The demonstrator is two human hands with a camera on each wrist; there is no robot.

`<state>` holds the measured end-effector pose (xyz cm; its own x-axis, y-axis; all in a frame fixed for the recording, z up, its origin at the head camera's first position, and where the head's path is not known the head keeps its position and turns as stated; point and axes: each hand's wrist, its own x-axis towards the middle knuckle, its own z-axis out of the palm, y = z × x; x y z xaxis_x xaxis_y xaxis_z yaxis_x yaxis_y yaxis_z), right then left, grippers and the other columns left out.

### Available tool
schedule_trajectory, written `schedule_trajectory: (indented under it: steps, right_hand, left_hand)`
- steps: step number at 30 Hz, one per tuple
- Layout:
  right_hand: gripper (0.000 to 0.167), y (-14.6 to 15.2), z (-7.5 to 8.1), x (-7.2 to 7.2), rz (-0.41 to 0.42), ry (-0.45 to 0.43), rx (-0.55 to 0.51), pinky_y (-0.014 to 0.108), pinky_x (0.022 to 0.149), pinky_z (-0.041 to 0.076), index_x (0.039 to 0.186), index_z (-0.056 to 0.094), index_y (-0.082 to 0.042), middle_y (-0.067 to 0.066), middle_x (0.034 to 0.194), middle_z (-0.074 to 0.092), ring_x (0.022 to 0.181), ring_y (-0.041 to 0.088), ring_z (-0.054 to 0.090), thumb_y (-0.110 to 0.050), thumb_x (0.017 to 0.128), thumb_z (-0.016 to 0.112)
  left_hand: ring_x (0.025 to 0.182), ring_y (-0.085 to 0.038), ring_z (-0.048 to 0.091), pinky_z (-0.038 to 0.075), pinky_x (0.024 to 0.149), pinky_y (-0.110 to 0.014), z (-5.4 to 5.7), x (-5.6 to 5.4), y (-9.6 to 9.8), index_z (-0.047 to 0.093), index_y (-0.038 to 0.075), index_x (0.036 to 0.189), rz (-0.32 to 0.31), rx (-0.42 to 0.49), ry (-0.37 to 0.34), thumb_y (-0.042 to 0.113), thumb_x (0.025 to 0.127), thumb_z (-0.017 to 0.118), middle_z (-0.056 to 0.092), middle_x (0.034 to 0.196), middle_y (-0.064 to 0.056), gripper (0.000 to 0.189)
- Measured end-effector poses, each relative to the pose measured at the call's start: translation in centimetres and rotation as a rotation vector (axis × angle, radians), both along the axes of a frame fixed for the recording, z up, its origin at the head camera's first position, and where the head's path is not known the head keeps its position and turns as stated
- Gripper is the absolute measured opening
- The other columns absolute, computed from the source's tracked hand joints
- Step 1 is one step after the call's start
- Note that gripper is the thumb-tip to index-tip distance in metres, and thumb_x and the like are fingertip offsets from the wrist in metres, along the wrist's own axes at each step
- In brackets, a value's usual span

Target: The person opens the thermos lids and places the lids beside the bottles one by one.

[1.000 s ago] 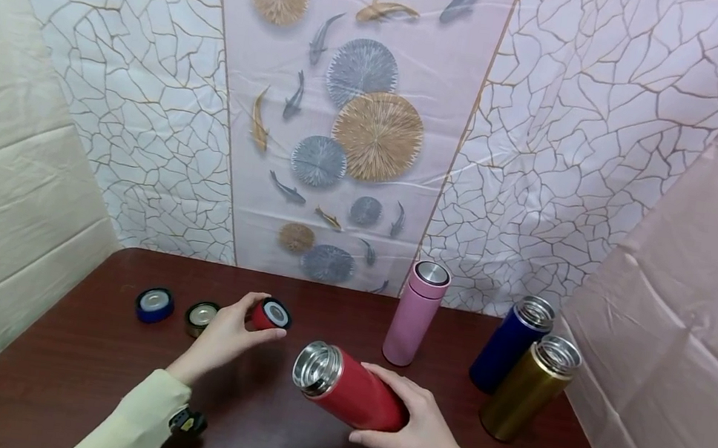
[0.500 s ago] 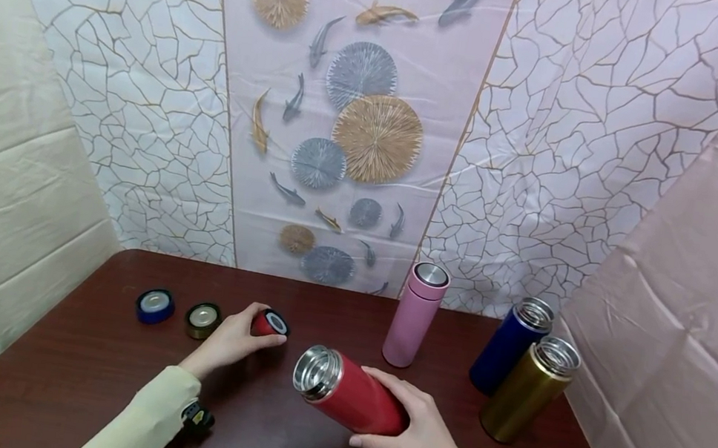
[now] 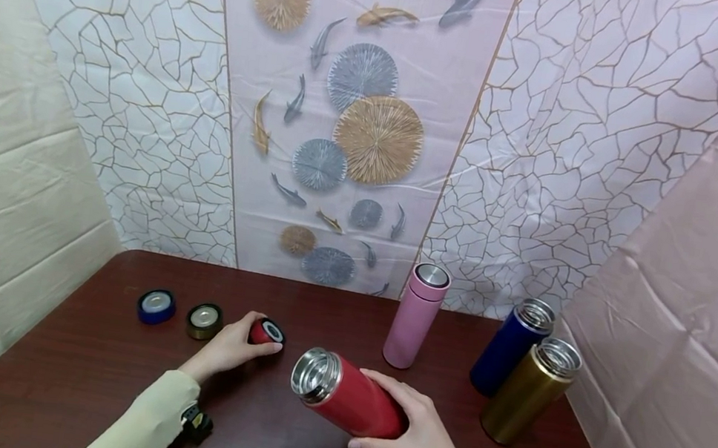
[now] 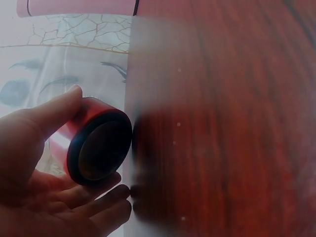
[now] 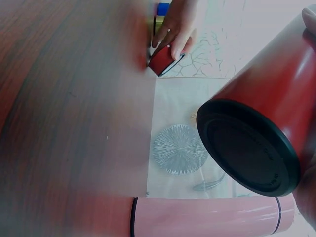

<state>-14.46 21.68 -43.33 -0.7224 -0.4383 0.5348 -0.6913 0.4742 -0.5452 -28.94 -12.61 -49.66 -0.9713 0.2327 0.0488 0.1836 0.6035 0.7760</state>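
Observation:
My left hand (image 3: 229, 346) pinches a red bottle lid (image 3: 260, 332) between thumb and fingers. The lid is tilted, its underside with a pale ring facing up and right. In the left wrist view its black-rimmed face (image 4: 103, 150) is close to the table; whether it touches I cannot tell. My right hand (image 3: 418, 425) grips a red thermos bottle (image 3: 364, 404) round its lower body. The bottle is held tilted above the table, its uncapped steel mouth (image 3: 316, 376) pointing left. Its black base (image 5: 249, 148) shows in the right wrist view.
Left of my left hand lie a gold lid (image 3: 204, 321) and a blue lid (image 3: 157, 306). A capped pink bottle (image 3: 414, 320) stands behind the red one. Uncapped blue (image 3: 504, 354) and gold (image 3: 526, 398) bottles stand at the right of the dark wooden table (image 3: 72, 368).
My left hand has brought the red lid down toward the table, just right of the gold lid. The right hand and the red bottle have hardly moved.

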Motion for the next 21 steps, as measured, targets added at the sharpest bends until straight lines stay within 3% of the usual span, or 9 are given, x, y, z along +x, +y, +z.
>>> schedule_trajectory:
  steps: [7,10,14,21]
  right_hand:
    - [0.081,-0.01,0.05,-0.02,-0.003,-0.015,-0.001,0.032,0.082,0.054,0.143,0.056,-0.025,-0.005,0.129,0.066,0.104,0.012,0.064,-0.041,0.073,0.091]
    - [0.08,-0.03,-0.05,-0.01,-0.001,-0.021,0.001,0.032,0.082,0.054,0.143,0.056,-0.025,-0.005,0.128,0.066,0.104,0.012,0.064,-0.041,0.073,0.091]
    - [0.08,-0.05,-0.11,-0.06,0.001,-0.022,-0.001,0.032,0.082,0.054,0.143,0.056,-0.025,-0.005,0.128,0.066,0.104,0.012,0.064,-0.041,0.073,0.091]
    - [0.08,-0.07,-0.13,-0.2,0.003,-0.023,-0.001,0.032,0.082,0.054,0.143,0.056,-0.024,-0.005,0.128,0.066,0.104,0.012,0.064,-0.041,0.073,0.091]
  left_hand:
    - [0.08,-0.019,0.062,0.051,0.073,-0.037,0.06,-0.1,-0.17,0.051,0.006,0.135,-0.011,-0.018,0.009,0.045,0.085,0.08,0.066,0.105,-0.01,0.07]
    - [0.1,-0.028,0.065,0.052,0.086,-0.045,-0.02,-0.22,-0.21,0.05,0.004,0.135,-0.019,-0.041,0.026,0.044,0.088,0.077,0.065,0.119,-0.016,0.067]
    - [0.123,-0.037,0.057,0.046,0.099,-0.054,-0.03,-0.49,-0.15,0.051,0.003,0.133,-0.024,-0.042,0.043,0.037,0.092,0.074,0.059,0.133,-0.021,0.058]
    - [0.125,-0.038,0.056,0.046,0.1,-0.054,0.12,-0.79,-0.05,0.053,0.002,0.132,-0.02,-0.058,0.051,0.033,0.093,0.074,0.06,0.132,-0.021,0.054]
